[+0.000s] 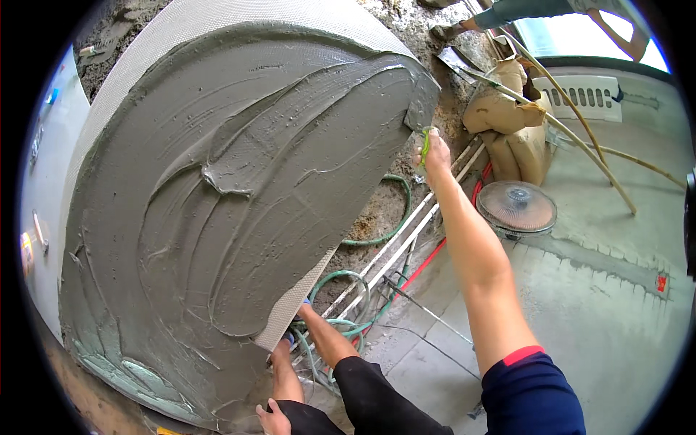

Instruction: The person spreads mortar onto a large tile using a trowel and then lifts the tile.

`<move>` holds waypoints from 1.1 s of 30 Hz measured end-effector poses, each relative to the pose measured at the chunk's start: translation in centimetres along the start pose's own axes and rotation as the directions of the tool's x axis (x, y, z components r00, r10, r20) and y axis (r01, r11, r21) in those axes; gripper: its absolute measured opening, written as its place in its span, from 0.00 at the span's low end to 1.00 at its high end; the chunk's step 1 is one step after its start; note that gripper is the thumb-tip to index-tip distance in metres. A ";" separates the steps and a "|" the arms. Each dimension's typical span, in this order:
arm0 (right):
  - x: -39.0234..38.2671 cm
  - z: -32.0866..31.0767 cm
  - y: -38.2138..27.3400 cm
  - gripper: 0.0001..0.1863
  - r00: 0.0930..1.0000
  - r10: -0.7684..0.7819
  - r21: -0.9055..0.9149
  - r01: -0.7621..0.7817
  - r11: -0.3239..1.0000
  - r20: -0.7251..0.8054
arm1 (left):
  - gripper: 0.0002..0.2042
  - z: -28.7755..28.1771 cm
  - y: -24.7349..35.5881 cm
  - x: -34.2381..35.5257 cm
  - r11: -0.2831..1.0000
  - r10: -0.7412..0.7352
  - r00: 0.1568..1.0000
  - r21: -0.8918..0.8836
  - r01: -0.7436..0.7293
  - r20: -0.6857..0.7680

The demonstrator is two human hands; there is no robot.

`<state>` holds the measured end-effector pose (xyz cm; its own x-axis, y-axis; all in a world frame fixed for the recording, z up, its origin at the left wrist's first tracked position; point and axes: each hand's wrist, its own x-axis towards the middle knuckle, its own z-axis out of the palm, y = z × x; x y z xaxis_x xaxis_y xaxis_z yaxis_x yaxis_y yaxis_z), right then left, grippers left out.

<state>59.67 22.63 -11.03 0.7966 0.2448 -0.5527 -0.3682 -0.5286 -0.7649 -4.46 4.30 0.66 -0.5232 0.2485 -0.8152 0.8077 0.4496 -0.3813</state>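
Note:
A large pale panel with a dimpled surface [210, 13] fills the left and middle, most of it under wet grey mortar [239, 181] in ridges and sweeping strokes. Out at the panel's right edge, my right hand [436, 154] grips the green handle of a trowel [420, 109]. Its blade is coated in the same mortar and lies against the panel's edge. Low in the picture, my left hand [274, 419] is by my knee, fingers apart, with nothing seen in it.
Green hose [355, 279], white pipes [406, 232] and a red hose [424, 261] run beside my feet. A round fan [517, 208], paper bags [507, 109] and wooden poles [605, 174] are at the right. Another person's leg [507, 11] and arm show at the top right.

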 end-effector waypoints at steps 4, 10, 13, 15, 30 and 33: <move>0.8 -3.9 1.8 0.21 0.992 -0.045 -0.117 0.031 0.993 -0.119 | 0.37 -0.4 0.6 -0.3 1.000 -0.015 1.000 0.005 0.015 0.027; -1.0 -4.2 2.5 0.25 0.932 -0.357 -0.354 0.318 0.880 -0.052 | 0.36 3.1 -4.2 2.6 0.999 0.012 0.997 -0.044 -0.015 -0.073; -1.8 -3.2 -0.3 0.25 0.962 -0.155 -0.215 0.204 0.955 0.225 | 0.33 5.0 -4.9 4.0 0.994 0.107 0.981 -0.007 -0.109 -0.164; -3.0 -1.5 -1.3 0.26 0.937 -0.083 -0.293 0.189 0.937 0.339 | 0.32 5.3 -4.7 4.3 0.992 0.121 0.977 -0.003 -0.123 -0.174; -24.5 -4.4 15.0 0.25 0.449 0.299 -0.493 0.866 0.088 0.842 | 0.32 4.9 -4.8 3.0 0.994 0.051 0.992 -0.094 -0.062 -0.115; -26.4 -6.9 16.9 0.24 0.326 0.307 -0.365 0.928 0.079 0.894 | 0.32 4.9 -5.1 3.0 0.994 0.031 0.994 -0.105 -0.043 -0.107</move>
<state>35.75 1.59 -7.10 -0.2824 0.6445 -0.7106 0.8847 -0.1114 -0.4526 -8.84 -1.48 -1.97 -0.5238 0.3530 -0.7753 0.7962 0.5265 -0.2982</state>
